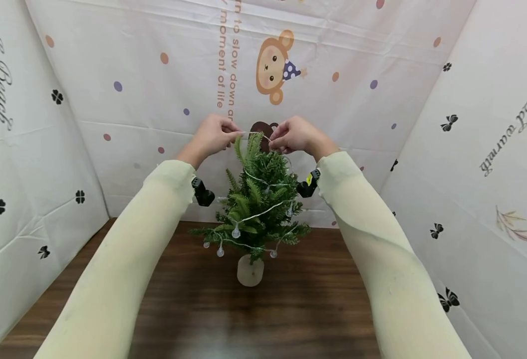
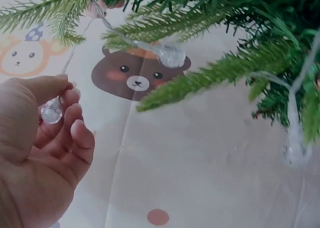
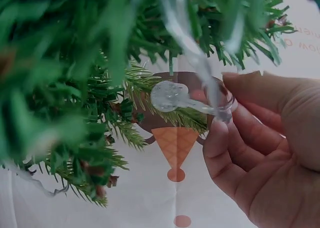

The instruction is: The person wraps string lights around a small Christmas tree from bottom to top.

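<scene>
A small artificial Christmas tree (image 1: 254, 194) stands upright, with a clear-bulbed string of lights (image 1: 260, 215) wound around its branches. At the treetop, my left hand (image 1: 213, 135) pinches the light wire between thumb and fingers. In the left wrist view, a clear round bulb (image 2: 51, 111) hangs within that hand's curled fingers. My right hand (image 1: 298, 134) pinches the same wire on the other side of the top, and a short stretch spans between both hands. Beside the right fingertips, another bulb (image 3: 167, 95) lies against a green sprig in the right wrist view.
The tree's pale round base (image 1: 250, 271) rests on a dark wooden tabletop (image 1: 254, 324). Printed cloth (image 1: 146, 89) hangs behind, with white patterned cloth (image 1: 461, 164) at both sides. Small black cameras are strapped to both wrists. More bulbs (image 1: 220, 252) dangle from the lower branches.
</scene>
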